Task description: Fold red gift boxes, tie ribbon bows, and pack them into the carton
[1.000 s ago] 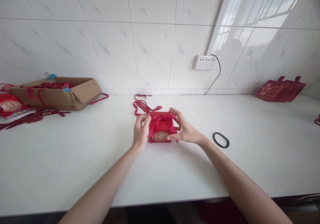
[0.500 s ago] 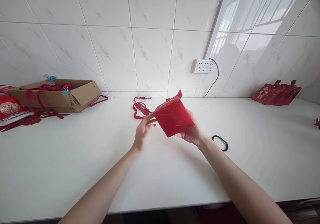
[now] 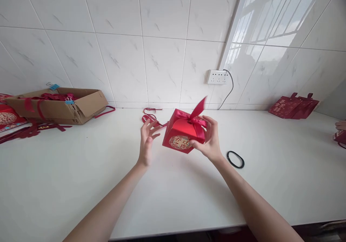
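A small red gift box (image 3: pixel 180 134) with a gold round emblem and a dark red ribbon bow (image 3: pixel 196 117) on top is tilted in the air above the white counter (image 3: pixel 81 170). My right hand (image 3: pixel 209 141) grips its right side, fingers wrapped round the box near the bow. My left hand (image 3: pixel 147 141) is just left of the box, fingers spread and not touching it. Loose red ribbons (image 3: pixel 150 117) lie on the counter behind the hands.
A black hair band (image 3: pixel 235 159) lies right of my right wrist. A cardboard box (image 3: pixel 58 105) with red ribbons and binder clips sits far left. Flat red boxes (image 3: pixel 293 106) lean at the far right wall. A wall socket (image 3: pixel 216 77) has a cable. Another person's hand (image 3: pixel 340 125) shows at the right edge.
The box was lifted off the counter, turned bottom toward me, then turned back so the bow and emblem show. My left hand has let go and opened.
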Motion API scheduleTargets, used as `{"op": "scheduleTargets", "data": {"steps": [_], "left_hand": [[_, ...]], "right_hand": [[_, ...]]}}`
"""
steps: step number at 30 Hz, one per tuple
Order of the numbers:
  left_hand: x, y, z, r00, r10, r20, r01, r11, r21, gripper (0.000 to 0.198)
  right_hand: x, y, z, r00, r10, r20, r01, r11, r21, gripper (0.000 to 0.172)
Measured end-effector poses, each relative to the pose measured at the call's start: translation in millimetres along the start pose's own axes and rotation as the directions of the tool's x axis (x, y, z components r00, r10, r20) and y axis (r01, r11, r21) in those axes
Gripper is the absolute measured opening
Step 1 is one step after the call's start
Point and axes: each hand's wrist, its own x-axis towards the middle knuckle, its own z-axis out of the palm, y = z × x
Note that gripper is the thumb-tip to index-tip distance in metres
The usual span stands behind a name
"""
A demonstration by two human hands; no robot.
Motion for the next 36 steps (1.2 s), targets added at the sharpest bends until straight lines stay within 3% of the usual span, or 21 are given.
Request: {"op": "scheduleTargets", "data": {"steps": [2, 3, 5, 8, 12, 15, 21, 28, 36], "left_hand": [[1, 2, -2.1, 1.000, -0.007, -0.020, 0.007, 1.000, 0.023, 0.072], [1, 3, -2.3, 1.000, -0.020, -0.009, 0.020, 0.999, 0.026, 0.073], [0, 7, -1.3, 0.997, -0.064, 0.042, 0.064, 0.998, 0.013, 0.078], [-2, 11, 2.3, 0.979, -0.160, 0.128, 0.168, 0.985, -0.046, 0.083], [-2, 11, 5.5, 0.945, -0.265, 0.191, 0.272, 0.962, -0.007, 0.078], [-2, 11, 5.1, 0.926, -0.314, 0.211, 0.290, 0.947, 0.138, 0.076], [-3, 14, 4.2, 0.923, -0.268, 0.275, 0.160, 0.920, 0.358, 0.071], [-1, 12, 6.0, 0.945, -0.281, 0.169, 0.220, 0.926, 0.307, 0.050], [0, 9, 2.5, 0.944, -0.285, 0.166, 0.238, 0.937, 0.255, 0.050]], "right_hand": [[0, 2, -5, 0.952, -0.289, 0.104, 0.305, 0.930, -0.207, 0.086], [1, 2, -7, 0.914, -0.367, 0.171, 0.402, 0.876, -0.266, 0.088], [1, 2, -8, 0.865, -0.412, 0.287, 0.493, 0.806, -0.329, 0.093], [-1, 1, -5, 0.836, -0.373, 0.403, 0.517, 0.783, -0.347, 0.094], [-4, 3, 0, 0.814, -0.283, 0.507, 0.478, 0.822, -0.309, 0.091], [-5, 4, 0, 0.836, -0.172, 0.520, 0.368, 0.880, -0.300, 0.090], [-5, 5, -3, 0.860, 0.122, 0.495, 0.085, 0.923, -0.374, 0.093], [-7, 8, -1, 0.878, 0.105, 0.468, 0.073, 0.935, -0.347, 0.093], [-7, 12, -1, 0.886, 0.051, 0.460, 0.112, 0.941, -0.321, 0.098]]}}
